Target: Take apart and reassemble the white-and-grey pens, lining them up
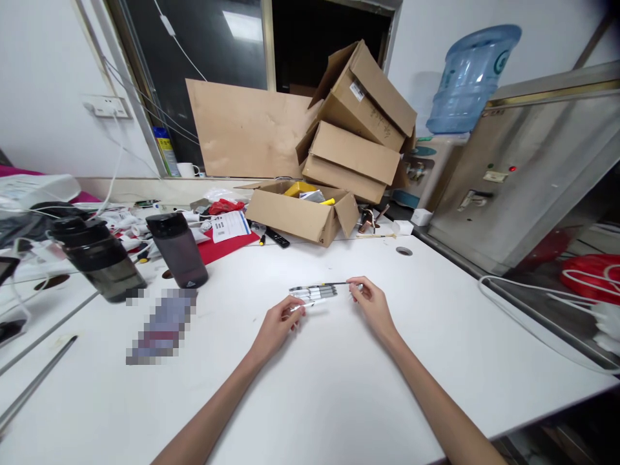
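Several slim pens (320, 292) lie side by side on the white table (310, 394), with grey ends toward the right. My left hand (281, 323) is closed on a white pen (316, 303) just in front of the row, its far end pointing right. Along the back of the row runs a thin dark pen (334, 283). Its right end is pinched between the thumb and fingers of my right hand (369, 302). Something pale beneath the right fingers is too small to make out.
Two dark bottles (180, 252) (99, 258) and a blurred flat item (162, 326) are on the left. An open cardboard box (290, 213), a remote (278, 237) and a red sheet (227, 247) lie at the back. Metal rods (39, 381) rest at far left; a white cable (527, 323) hangs right.
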A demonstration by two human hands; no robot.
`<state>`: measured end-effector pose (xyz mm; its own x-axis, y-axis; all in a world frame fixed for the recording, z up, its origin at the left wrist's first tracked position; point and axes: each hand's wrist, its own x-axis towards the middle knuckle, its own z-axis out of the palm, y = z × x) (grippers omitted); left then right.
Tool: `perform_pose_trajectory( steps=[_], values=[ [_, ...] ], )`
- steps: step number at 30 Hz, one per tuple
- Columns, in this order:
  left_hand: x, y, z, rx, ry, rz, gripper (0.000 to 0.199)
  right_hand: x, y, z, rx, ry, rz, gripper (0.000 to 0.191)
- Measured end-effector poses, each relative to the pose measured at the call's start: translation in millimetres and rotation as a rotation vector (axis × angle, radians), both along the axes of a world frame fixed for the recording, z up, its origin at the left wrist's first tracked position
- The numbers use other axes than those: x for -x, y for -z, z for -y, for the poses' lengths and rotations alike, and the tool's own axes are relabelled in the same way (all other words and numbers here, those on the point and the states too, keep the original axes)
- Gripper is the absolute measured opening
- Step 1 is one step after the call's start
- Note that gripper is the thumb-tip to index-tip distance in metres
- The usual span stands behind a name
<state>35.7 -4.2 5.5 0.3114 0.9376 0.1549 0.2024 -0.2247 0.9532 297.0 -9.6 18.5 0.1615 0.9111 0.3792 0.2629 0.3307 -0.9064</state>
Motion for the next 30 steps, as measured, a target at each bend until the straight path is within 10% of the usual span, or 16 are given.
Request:
perform_pose_trajectory(
  steps=[30],
  values=[
    [-0.6, -3.0, 4.4, -0.021, 0.047, -0.096, 0.031, -6.6, -1.8, -0.9, -0.062, 0.017, -0.072, 0.025]
  ],
)
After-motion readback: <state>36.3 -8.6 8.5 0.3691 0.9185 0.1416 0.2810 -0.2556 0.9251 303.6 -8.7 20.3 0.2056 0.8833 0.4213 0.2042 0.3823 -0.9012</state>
